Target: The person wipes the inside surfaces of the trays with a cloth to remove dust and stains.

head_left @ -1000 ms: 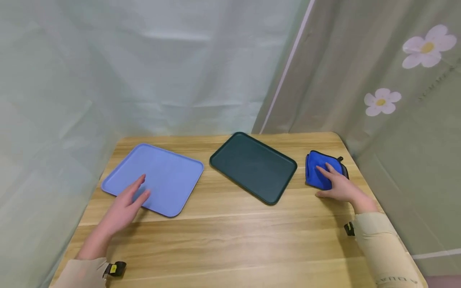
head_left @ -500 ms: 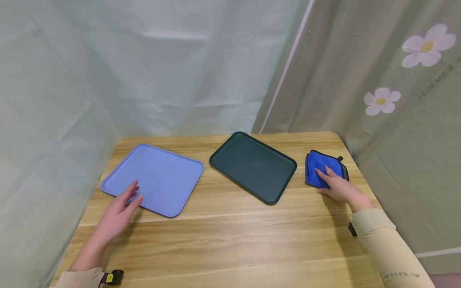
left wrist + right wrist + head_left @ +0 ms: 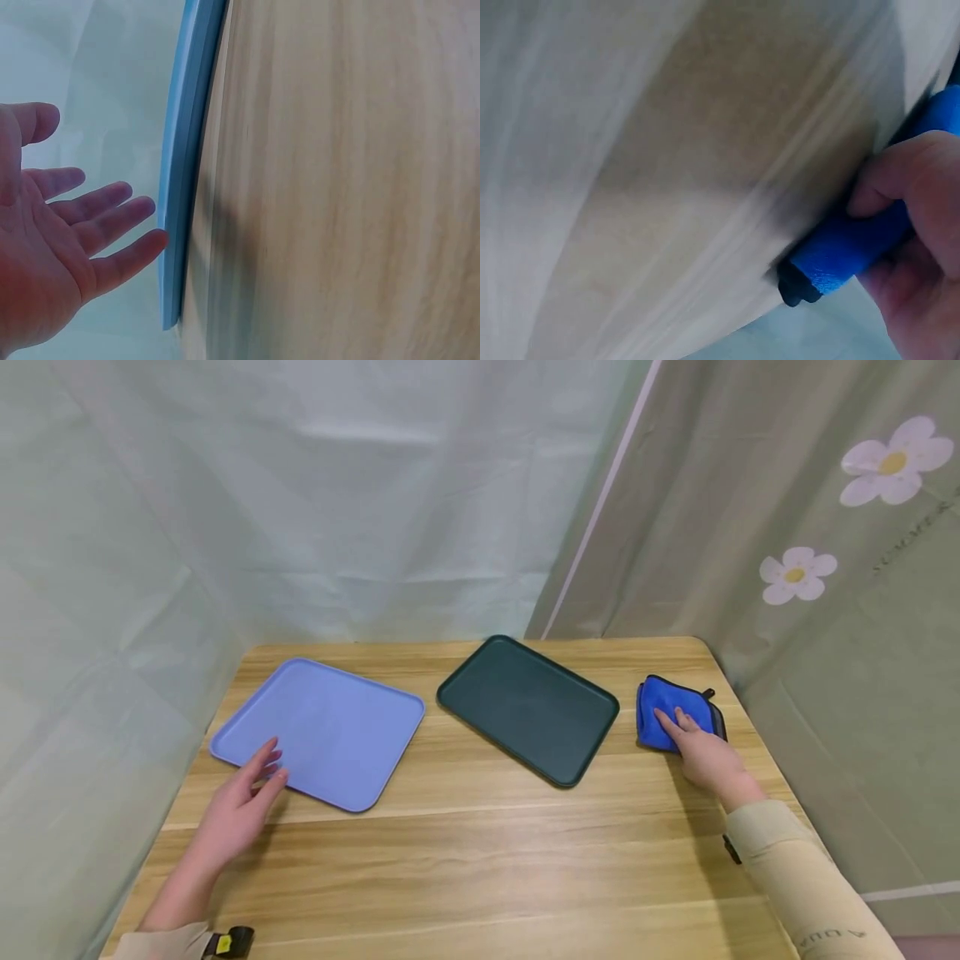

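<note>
A folded blue cloth (image 3: 666,700) with dark edging and a small black loop lies at the table's right side. My right hand (image 3: 708,758) reaches over its near side, fingers on top. In the right wrist view, the thumb of that hand (image 3: 922,214) is bent against the edge of the blue cloth (image 3: 847,251) and other fingers lie on its far side, pinching it. My left hand (image 3: 234,810) hovers by the near edge of a light blue tray (image 3: 337,727). Its fingers are spread and hold nothing, as the left wrist view of the hand (image 3: 75,232) confirms.
A dark green tray (image 3: 528,710) lies angled at the back middle of the wooden table (image 3: 465,868), between the light blue tray and the cloth. Pale curtains (image 3: 390,510) hang close behind the table and along its sides.
My left hand has drawn back slightly toward the near left, off the light blue tray's middle. My right hand's thumb has closed in against the cloth. The cloth and trays have stayed put.
</note>
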Action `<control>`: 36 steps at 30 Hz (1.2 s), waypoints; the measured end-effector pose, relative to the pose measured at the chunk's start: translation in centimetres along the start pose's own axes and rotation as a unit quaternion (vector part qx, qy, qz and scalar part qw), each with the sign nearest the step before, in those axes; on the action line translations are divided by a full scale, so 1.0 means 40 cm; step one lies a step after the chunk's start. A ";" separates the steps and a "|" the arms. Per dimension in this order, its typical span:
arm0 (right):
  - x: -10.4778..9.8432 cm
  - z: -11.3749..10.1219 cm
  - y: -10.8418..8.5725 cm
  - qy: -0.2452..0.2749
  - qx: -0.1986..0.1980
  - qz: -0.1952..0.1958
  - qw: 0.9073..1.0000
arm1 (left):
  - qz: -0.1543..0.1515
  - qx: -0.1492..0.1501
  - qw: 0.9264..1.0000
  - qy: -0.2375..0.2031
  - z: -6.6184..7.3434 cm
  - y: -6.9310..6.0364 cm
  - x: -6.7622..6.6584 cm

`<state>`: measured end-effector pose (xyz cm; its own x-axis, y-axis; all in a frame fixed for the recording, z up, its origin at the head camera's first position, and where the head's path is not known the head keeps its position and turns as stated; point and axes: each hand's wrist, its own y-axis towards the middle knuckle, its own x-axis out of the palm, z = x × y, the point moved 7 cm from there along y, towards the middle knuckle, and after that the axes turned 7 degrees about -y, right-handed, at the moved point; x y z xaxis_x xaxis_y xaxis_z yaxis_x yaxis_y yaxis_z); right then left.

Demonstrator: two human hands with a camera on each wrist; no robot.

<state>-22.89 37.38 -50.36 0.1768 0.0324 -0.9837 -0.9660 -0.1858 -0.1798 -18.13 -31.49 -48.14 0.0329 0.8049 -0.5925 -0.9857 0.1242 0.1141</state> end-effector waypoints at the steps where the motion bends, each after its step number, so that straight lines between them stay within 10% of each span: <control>1: -0.001 0.000 0.002 0.001 0.006 0.005 1.000 | 0.000 -0.003 1.000 -0.001 -0.001 -0.001 -0.001; 19: 0.002 0.010 0.033 -0.008 0.079 0.038 0.996 | 0.046 -0.023 0.999 -0.002 -0.039 -0.026 -0.023; 36: -0.006 0.024 0.035 0.019 0.083 0.051 0.995 | 0.061 -0.114 0.991 0.023 -0.089 -0.041 -0.048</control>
<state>-24.45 38.05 -50.37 0.0811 -0.0157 -0.9966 -0.9965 -0.0219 -0.0807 -17.17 -35.32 -50.02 -0.0910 0.7784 -0.6212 -0.9938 -0.1112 0.0063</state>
